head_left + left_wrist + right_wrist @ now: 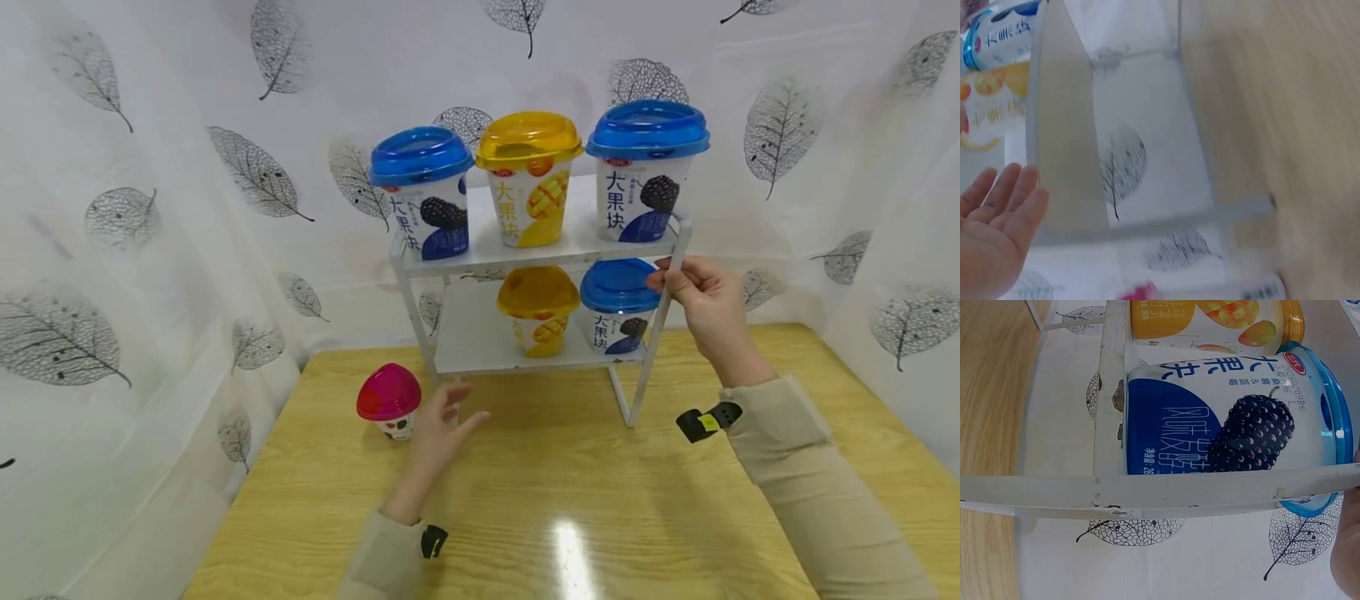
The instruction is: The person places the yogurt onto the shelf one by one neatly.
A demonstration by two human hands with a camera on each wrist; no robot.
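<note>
My right hand (708, 304) grips the right upright of a white two-tier rack (536, 363), its fingertips close to the blue lid of a blackberry yogurt cup (618, 321) on the lower shelf. In the right wrist view that cup (1241, 425) lies behind the upright. A yellow-lidded mango yogurt cup (538, 312) stands left of it. My left hand (435, 433), fingers spread and holding nothing, is in front of the rack's lower left corner. Just left of it on the table is a yogurt cup with a pink lid (389, 396).
On the top shelf stand a blackberry cup (422, 196), a mango cup (529, 183) and another blackberry cup (647, 175). The rack stands on a wooden table (525, 500), in front of a white leaf-print curtain (172, 292).
</note>
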